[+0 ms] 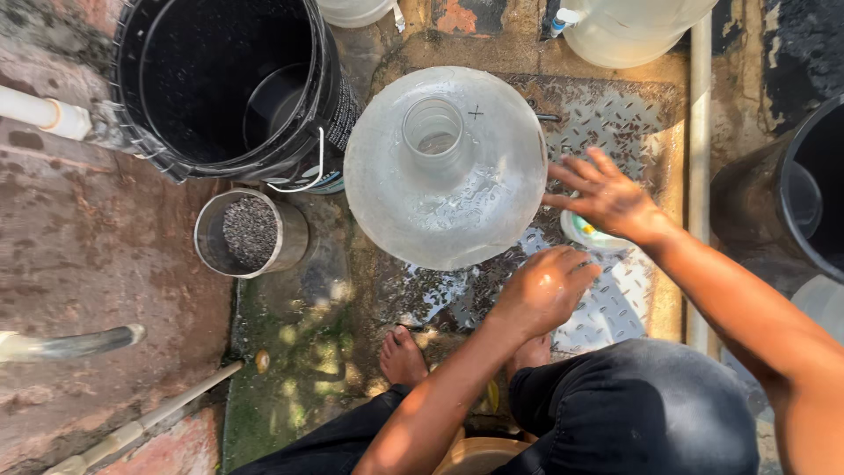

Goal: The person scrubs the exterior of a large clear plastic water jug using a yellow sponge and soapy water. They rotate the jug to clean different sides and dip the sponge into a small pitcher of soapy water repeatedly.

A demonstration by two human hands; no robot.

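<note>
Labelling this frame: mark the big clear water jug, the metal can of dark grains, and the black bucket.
Clear water jug (444, 171): head view, on its domed shoulder below the open neck.
Metal can (250, 232): head view, on the dark grains inside it.
Black bucket (211, 70): head view, on its dark inner wall.

The large round jug of clear, glossy plastic (444, 171) is wet and smooth, standing on a silvery metal floor plate with a raised tread pattern (615, 123) that shines where water lies on it. Beside it, the black plastic bucket (224, 84) looks matt and dusty, and the small steel cylinder holding dark grains (251, 233) has a dull brushed sheen. The surrounding reddish concrete floor (88, 246) is rough and stained.
</note>
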